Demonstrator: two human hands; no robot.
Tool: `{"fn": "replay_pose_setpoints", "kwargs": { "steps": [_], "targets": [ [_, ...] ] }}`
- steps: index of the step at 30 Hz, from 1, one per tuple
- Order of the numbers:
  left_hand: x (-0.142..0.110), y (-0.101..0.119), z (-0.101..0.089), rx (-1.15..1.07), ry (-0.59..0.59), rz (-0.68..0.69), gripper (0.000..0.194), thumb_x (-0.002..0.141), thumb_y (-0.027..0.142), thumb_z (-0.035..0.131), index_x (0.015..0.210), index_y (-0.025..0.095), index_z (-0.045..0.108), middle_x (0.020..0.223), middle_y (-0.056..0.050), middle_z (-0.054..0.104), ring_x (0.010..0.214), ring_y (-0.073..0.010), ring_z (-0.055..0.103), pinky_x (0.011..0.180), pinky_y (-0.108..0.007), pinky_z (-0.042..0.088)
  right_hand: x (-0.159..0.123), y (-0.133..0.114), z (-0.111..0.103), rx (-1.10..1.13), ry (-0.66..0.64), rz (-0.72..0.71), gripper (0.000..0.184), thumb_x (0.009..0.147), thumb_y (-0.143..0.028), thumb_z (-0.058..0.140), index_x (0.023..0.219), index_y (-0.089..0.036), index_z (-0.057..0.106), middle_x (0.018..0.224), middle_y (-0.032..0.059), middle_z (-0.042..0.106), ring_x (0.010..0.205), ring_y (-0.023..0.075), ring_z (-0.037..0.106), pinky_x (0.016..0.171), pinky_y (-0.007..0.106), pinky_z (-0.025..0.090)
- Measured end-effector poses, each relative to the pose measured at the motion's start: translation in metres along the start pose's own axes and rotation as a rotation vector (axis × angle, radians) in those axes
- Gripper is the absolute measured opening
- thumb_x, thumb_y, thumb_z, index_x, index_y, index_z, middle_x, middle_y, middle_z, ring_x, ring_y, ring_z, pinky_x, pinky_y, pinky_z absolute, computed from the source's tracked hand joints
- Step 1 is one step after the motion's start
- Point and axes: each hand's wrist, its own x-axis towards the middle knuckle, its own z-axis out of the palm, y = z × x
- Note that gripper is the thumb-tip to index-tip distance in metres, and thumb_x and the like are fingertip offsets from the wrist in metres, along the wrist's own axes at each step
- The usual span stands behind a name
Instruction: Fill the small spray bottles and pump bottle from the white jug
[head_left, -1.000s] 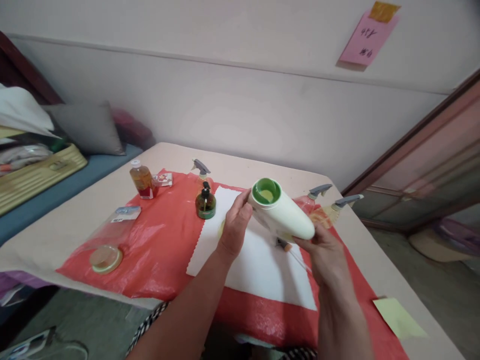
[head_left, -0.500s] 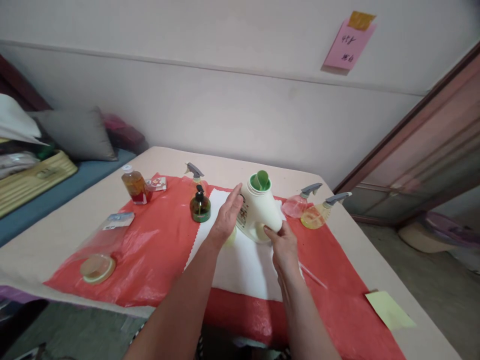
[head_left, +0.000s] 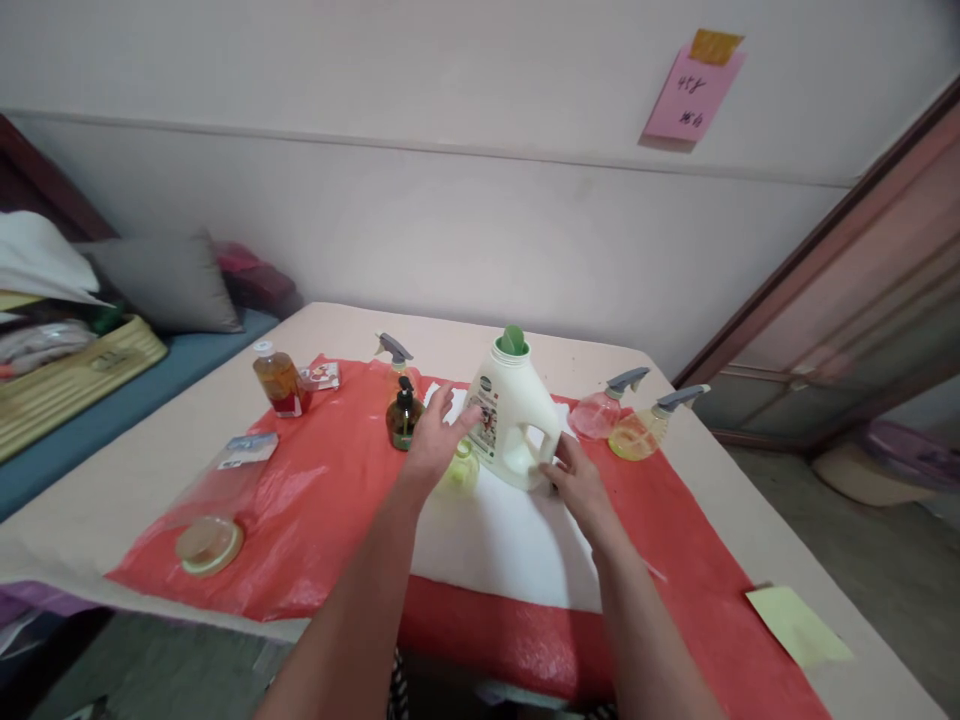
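Note:
A cream jug with a handle and an open green spout (head_left: 510, 420) stands upright on a white cloth (head_left: 502, 530) over a red plastic sheet (head_left: 330, 500). My left hand (head_left: 435, 435) rests against the jug's left side, fingers stretched out. My right hand (head_left: 574, 480) touches the jug's lower right corner with its fingers apart. A pale yellow-green round piece (head_left: 459, 470) lies just under my left hand. A dark green pump bottle (head_left: 403, 415) stands left of that hand.
A grey-headed spray bottle (head_left: 394, 355) stands behind the pump bottle, two more, pink (head_left: 600, 410) and yellow (head_left: 637, 430), to the right. An amber bottle (head_left: 276, 378), a clear bag with a round lid (head_left: 210, 540) and a green note (head_left: 799, 625) lie on the table (head_left: 112, 470).
The jug went from lying tilted in both hands, spout towards me, to standing upright on the white cloth. My hands have loosened and now only rest on its sides.

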Motion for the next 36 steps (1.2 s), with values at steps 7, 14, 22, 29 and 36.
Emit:
{"fn": "replay_pose_setpoints", "kwargs": {
  "steps": [7, 14, 22, 29, 36],
  "targets": [
    [-0.006, -0.035, -0.015, 0.246, -0.055, -0.097, 0.112, 0.056, 0.038, 0.092, 0.152, 0.019, 0.038, 0.157, -0.024, 0.041, 0.149, -0.0392, 0.035, 0.118, -0.051, 0.030, 0.002, 0.017, -0.041, -0.345, 0.128, 0.165, 0.052, 0.073, -0.043, 0.056, 0.116, -0.015, 0.066, 0.113, 0.0181, 0.070, 0.107, 0.0315, 0.062, 0.089, 0.045, 0.046],
    [-0.014, -0.071, -0.025, 0.340, -0.019, -0.265, 0.106, 0.042, 0.028, 0.092, 0.138, 0.024, 0.047, 0.139, -0.018, 0.058, 0.133, -0.0408, 0.051, 0.105, -0.047, 0.040, -0.011, 0.032, -0.028, -0.536, -0.021, 0.240, 0.012, 0.071, -0.033, 0.068, 0.076, -0.023, 0.071, 0.070, 0.0060, 0.068, 0.068, 0.0202, 0.062, 0.069, 0.034, 0.043],
    [-0.020, -0.068, -0.016, 0.397, -0.097, -0.199, 0.063, 0.051, 0.029, 0.084, 0.108, 0.029, 0.057, 0.094, 0.000, 0.064, 0.093, -0.0274, 0.061, 0.081, -0.035, 0.043, -0.010, 0.003, -0.043, -0.488, 0.146, 0.202, 0.017, 0.074, -0.031, 0.065, 0.087, -0.025, 0.074, 0.073, 0.0054, 0.068, 0.067, 0.0215, 0.058, 0.069, 0.039, 0.043],
    [-0.042, -0.034, 0.012, 0.416, -0.197, -0.188, 0.057, 0.052, 0.030, 0.083, 0.094, 0.027, 0.045, 0.082, 0.003, 0.057, 0.075, -0.0193, 0.053, 0.066, -0.029, 0.038, -0.023, -0.055, -0.064, 0.625, 0.453, 0.025, 0.038, 0.076, -0.041, 0.077, 0.110, -0.026, 0.070, 0.110, 0.0020, 0.069, 0.087, 0.0136, 0.064, 0.086, 0.034, 0.054],
    [-0.069, -0.008, 0.053, 0.559, -0.347, -0.158, 0.062, 0.054, 0.029, 0.079, 0.104, 0.025, 0.042, 0.105, -0.003, 0.060, 0.094, -0.0240, 0.056, 0.077, -0.032, 0.041, -0.037, -0.099, -0.067, 0.987, 0.455, -0.047, 0.038, 0.063, -0.027, 0.090, 0.099, -0.024, 0.076, 0.103, -0.0003, 0.072, 0.078, 0.0103, 0.068, 0.075, 0.026, 0.059]
  ]
}}
